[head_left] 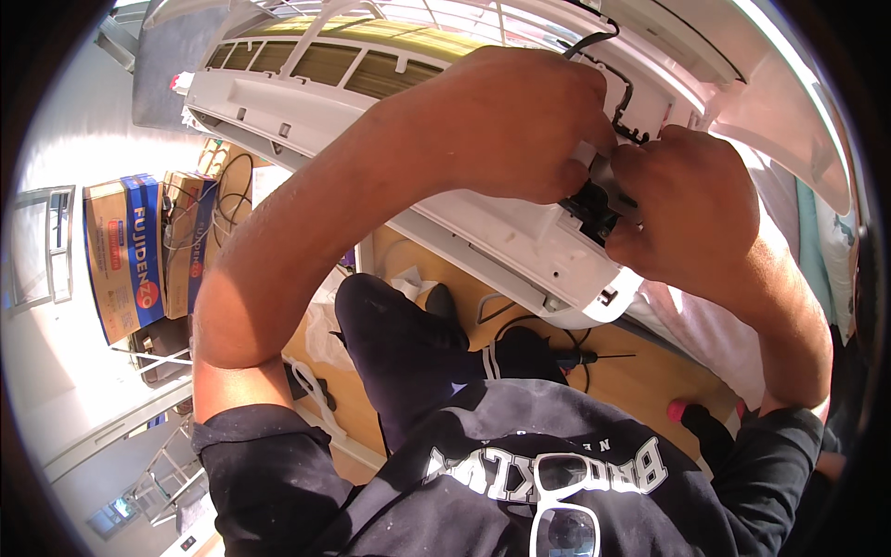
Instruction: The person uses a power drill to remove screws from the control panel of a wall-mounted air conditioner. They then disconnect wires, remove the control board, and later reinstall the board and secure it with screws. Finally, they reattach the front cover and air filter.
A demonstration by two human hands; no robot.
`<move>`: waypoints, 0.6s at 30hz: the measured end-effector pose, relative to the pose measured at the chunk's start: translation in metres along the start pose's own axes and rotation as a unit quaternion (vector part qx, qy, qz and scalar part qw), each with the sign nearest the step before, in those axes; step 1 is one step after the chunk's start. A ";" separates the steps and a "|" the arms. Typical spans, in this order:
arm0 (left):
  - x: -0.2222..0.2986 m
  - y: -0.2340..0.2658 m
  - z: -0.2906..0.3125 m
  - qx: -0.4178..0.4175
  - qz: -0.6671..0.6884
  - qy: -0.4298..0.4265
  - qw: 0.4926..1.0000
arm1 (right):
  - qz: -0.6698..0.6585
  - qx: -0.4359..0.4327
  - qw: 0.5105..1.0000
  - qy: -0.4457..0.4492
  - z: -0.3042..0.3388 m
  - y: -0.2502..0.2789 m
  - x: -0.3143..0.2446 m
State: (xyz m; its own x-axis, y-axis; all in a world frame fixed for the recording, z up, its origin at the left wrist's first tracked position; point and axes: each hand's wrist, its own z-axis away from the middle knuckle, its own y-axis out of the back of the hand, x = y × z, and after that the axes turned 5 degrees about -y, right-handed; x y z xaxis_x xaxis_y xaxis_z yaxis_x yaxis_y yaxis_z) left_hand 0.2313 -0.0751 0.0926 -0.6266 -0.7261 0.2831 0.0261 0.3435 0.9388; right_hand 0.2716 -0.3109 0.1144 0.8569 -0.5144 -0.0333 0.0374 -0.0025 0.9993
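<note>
A white air conditioner indoor unit [520,227] lies across the space before me with its cover off. Its yellowish fins [390,74] show behind white ribs at the upper left. At its right end, my left hand [534,130] reaches over with thumb and fingers closed at a small grey part [605,174]. From the other side, my right hand [691,200] pinches the same grey part, its fingers curled in. Just below the fingertips sits a black component [594,212]. Dark wiring [631,102] runs along the unit above the hands. My fingers hide much of the grey part.
Cardboard boxes [116,260] stand at the left with a loose cable. Below the unit, a tool with a long thin bit [580,357] lies on the wooden floor near my legs. Light bedding [705,343] is at the right, near a pink-tipped foot [676,409].
</note>
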 end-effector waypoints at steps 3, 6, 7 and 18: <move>0.002 -0.003 -0.001 0.008 -0.015 0.013 1.000 | 0.004 0.022 1.000 0.017 0.000 -0.003 0.004; 0.002 -0.006 -0.001 0.003 -0.037 0.023 0.999 | 0.005 0.050 0.999 0.020 0.000 -0.012 0.007; 0.002 -0.007 0.000 0.013 -0.038 0.015 0.999 | 0.004 0.059 0.998 0.018 -0.001 -0.016 0.006; 0.014 -0.011 0.000 0.045 -0.065 0.011 0.997 | -0.033 0.172 0.984 0.026 0.015 -0.034 -0.005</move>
State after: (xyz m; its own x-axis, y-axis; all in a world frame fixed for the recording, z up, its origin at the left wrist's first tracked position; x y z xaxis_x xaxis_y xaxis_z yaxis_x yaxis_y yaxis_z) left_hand 0.2221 -0.0890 0.0867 -0.6028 -0.7805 0.1655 -0.1245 0.2969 0.9467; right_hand 0.2582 -0.3215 0.0811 0.8837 -0.4591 -0.0913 -0.0744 -0.3303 0.9409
